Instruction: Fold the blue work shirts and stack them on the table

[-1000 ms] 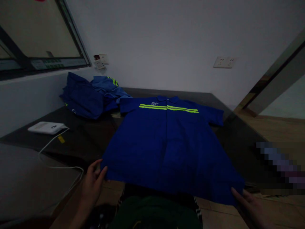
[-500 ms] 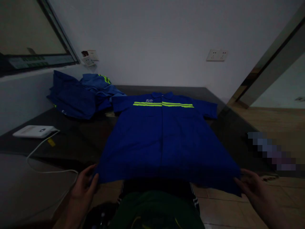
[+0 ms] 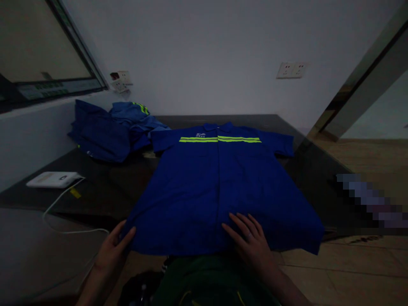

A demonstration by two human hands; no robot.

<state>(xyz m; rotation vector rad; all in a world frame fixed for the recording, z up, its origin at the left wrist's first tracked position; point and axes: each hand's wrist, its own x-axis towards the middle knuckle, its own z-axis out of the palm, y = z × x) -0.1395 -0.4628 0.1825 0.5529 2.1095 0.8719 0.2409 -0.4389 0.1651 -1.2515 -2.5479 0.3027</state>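
Observation:
A dark blue short-sleeved work shirt (image 3: 191,182) lies spread front side up, its collar away from me. Two yellow-green stripes cross its chest, with a small white print above them. At the lower left corner of the hem, my left hand (image 3: 114,246) grips the cloth between thumb and fingers. My right hand (image 3: 250,240) rests on the lower front, right of the button placket, with its fingers stretched out over the fabric.
Crumpled blue garments (image 3: 102,131) are heaped at the back left of the dark table (image 3: 105,182). A white device (image 3: 52,179) with a cable (image 3: 54,206) lies near the left edge. Wall sockets (image 3: 291,70) are behind, and a pixelated patch covers something at the right.
My right hand has let go of the lower right hem corner and moved left onto the shirt's lower front. My left hand stays at the left corner.

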